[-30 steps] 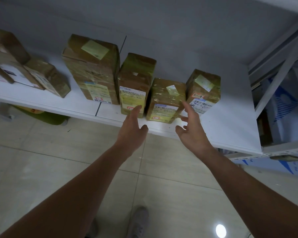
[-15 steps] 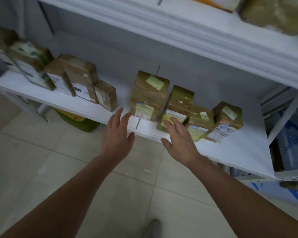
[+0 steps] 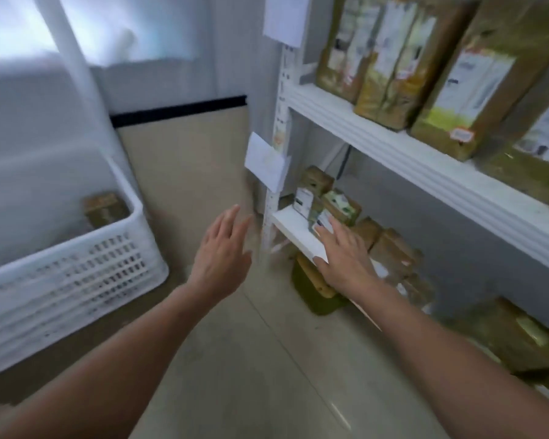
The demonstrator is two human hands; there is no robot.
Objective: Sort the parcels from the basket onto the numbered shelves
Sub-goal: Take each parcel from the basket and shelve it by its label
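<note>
Down on the head camera feed, I've got two bare arms reaching forward. The left hand (image 3: 222,248) hangs in the air between the white basket (image 3: 76,274) and the shelf post (image 3: 281,122), fingers straight and a little spread, nothing in it. The right hand (image 3: 343,255) is flat too, fingers straight and empty, out at the front edge of the lower shelf (image 3: 290,228). Whether it touches the board, I can't tell through the blur. The basket sits low at the left, and I see one brown parcel (image 3: 105,209) inside, near its far corner. The lower shelf carries a row of taped brown parcels (image 3: 390,248) running off past the right hand. On the upper shelf (image 3: 425,166), taller parcels (image 3: 390,58) stand upright side by side, white labels facing out. A white paper slip (image 3: 265,164) sticks out from the post between the two shelves. Something green (image 3: 311,296) sits on the tiled floor under the lower shelf.
</note>
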